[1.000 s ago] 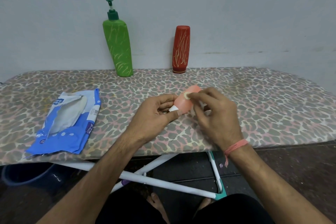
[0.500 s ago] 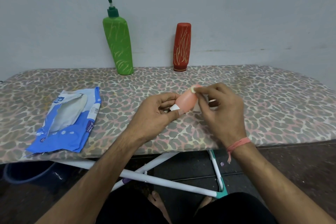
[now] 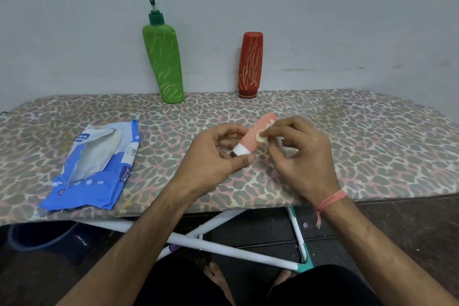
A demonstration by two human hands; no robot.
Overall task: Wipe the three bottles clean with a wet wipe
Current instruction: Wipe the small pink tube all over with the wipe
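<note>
A small pink bottle (image 3: 253,135) with a white cap is held tilted above the ironing board, cap end toward me. My left hand (image 3: 213,156) grips it at the cap between thumb and fingers. My right hand (image 3: 300,154) pinches a small white wet wipe (image 3: 262,134) against the bottle's side. A tall green pump bottle (image 3: 165,62) stands at the back by the wall. To its right stands a red bottle (image 3: 250,64), upside down on its cap. Both carry yellowish scribble marks.
A blue wet-wipe pack (image 3: 94,169), torn open, lies on the left of the leopard-print ironing board (image 3: 372,146). The wall runs right behind the bottles. Below the board are its white legs (image 3: 223,248), a dark tub (image 3: 37,236) and my feet.
The pink bottle has tipped so more of its length and white cap show. My right hand has slid the wipe down its side from the far end.
</note>
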